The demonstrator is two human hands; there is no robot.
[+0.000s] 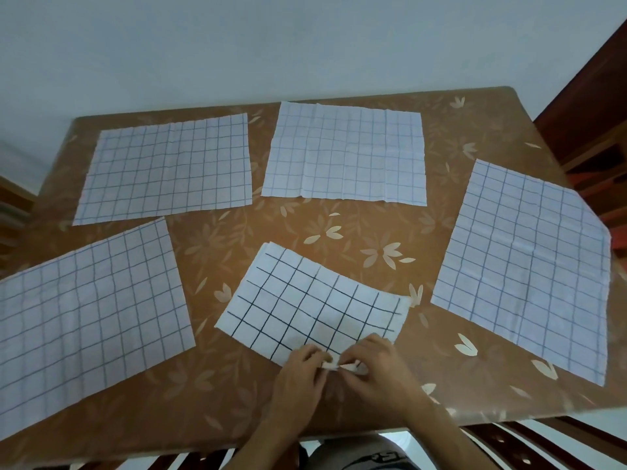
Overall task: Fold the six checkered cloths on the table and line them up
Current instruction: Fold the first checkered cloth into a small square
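Observation:
A white cloth with black grid lines [305, 300] lies folded in half near the table's front middle, tilted. My left hand [298, 378] and my right hand [380, 371] meet at its near edge, both pinching the cloth's corner between fingers. Other white cloths with blue grid lines lie flat and unfolded: one at the back left [166, 171], one at the back middle [346, 154], one at the right [529, 266] reaching over the table edge, and one at the left [84, 320].
The table [237, 239] has a brown cover with a pale leaf pattern. A dark wooden chair [590, 137] stands at the right, and chair slats [529, 442] show below the front edge. A pale wall rises behind the table.

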